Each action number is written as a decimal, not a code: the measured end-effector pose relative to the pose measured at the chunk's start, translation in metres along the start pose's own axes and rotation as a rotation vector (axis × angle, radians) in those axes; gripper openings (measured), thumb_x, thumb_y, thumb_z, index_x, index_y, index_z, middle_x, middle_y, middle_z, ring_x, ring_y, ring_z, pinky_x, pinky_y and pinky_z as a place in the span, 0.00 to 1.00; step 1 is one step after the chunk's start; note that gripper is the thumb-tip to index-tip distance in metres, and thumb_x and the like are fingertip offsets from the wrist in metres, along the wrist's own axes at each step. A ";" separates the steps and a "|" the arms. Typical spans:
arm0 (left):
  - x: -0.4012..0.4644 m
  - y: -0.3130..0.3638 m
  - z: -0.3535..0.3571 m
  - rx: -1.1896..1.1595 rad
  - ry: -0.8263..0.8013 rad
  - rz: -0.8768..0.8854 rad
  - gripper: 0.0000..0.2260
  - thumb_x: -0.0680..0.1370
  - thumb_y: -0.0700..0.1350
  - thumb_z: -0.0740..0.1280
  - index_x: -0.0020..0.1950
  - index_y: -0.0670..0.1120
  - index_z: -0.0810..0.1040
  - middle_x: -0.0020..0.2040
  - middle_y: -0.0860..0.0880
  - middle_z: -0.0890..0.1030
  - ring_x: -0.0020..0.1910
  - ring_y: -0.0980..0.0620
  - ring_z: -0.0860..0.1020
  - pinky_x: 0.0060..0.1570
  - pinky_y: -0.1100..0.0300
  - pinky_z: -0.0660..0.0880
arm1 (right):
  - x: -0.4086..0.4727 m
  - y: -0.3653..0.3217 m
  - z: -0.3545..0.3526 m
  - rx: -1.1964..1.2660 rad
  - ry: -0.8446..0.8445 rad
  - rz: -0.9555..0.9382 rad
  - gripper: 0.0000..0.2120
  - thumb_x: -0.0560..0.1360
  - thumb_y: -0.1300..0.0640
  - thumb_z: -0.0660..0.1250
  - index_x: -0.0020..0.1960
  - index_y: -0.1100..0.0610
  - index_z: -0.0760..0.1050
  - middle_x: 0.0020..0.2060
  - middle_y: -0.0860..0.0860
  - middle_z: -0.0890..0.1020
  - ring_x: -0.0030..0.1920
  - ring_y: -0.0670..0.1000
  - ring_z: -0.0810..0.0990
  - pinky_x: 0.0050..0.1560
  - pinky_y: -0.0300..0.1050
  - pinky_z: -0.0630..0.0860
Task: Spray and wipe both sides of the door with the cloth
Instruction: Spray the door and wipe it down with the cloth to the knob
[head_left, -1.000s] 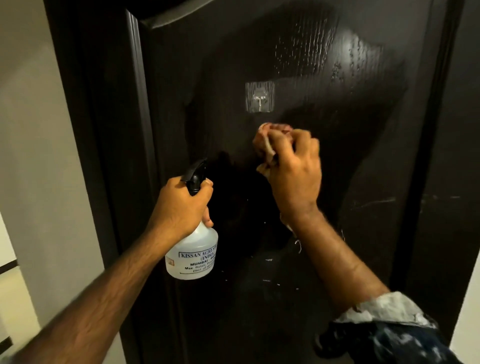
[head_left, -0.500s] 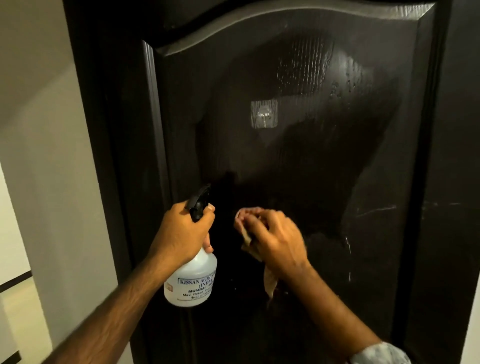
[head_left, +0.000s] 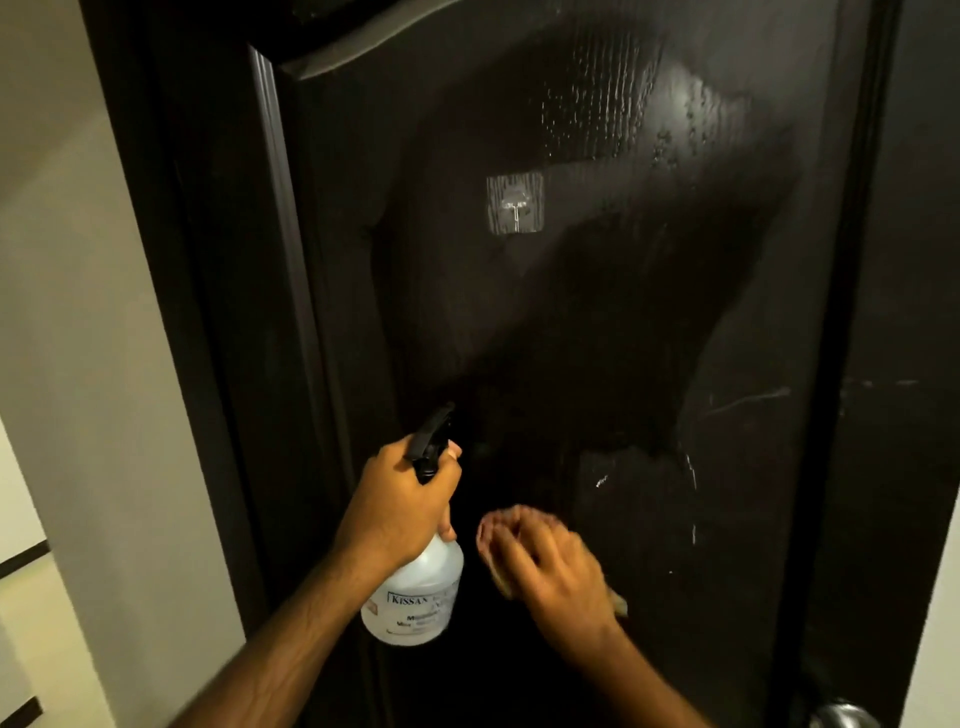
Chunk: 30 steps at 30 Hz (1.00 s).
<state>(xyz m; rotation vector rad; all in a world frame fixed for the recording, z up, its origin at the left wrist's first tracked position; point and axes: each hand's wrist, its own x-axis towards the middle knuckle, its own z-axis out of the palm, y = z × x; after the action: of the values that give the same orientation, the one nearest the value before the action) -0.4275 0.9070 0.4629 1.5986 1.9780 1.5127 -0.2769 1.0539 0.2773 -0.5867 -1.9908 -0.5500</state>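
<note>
The cloth (head_left: 506, 581) is pressed against the dark door (head_left: 597, 322) under the curled fingers of the right hand (head_left: 545, 564). Just left of them, the spray bottle (head_left: 415, 597) is gripped by the left hand (head_left: 400, 499).

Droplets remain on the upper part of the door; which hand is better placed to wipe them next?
Probably the right hand: it holds the cloth against the door. The left hand grips the spray bottle.
</note>
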 end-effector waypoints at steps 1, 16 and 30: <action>-0.002 0.001 0.008 -0.011 -0.015 0.004 0.07 0.84 0.49 0.65 0.50 0.52 0.82 0.27 0.40 0.84 0.29 0.47 0.86 0.45 0.54 0.83 | -0.026 -0.003 0.007 0.030 -0.066 -0.034 0.15 0.81 0.51 0.73 0.66 0.52 0.82 0.65 0.57 0.80 0.55 0.60 0.86 0.49 0.51 0.82; -0.030 0.008 0.100 -0.029 -0.275 -0.058 0.08 0.84 0.51 0.66 0.49 0.50 0.81 0.26 0.50 0.83 0.28 0.54 0.86 0.32 0.63 0.81 | -0.008 0.082 -0.106 0.102 0.033 0.318 0.13 0.79 0.50 0.75 0.62 0.49 0.85 0.60 0.55 0.82 0.58 0.60 0.83 0.53 0.54 0.84; -0.041 -0.026 0.086 -0.017 -0.202 -0.130 0.06 0.83 0.47 0.65 0.50 0.54 0.82 0.27 0.46 0.84 0.28 0.50 0.87 0.42 0.49 0.87 | -0.014 0.038 -0.039 0.026 0.151 0.243 0.16 0.77 0.54 0.79 0.63 0.58 0.85 0.63 0.59 0.84 0.60 0.59 0.84 0.56 0.54 0.82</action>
<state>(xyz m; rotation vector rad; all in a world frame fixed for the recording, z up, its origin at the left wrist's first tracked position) -0.3688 0.9261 0.3852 1.5176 1.9122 1.2637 -0.2219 1.0583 0.2874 -0.7376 -1.7521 -0.4065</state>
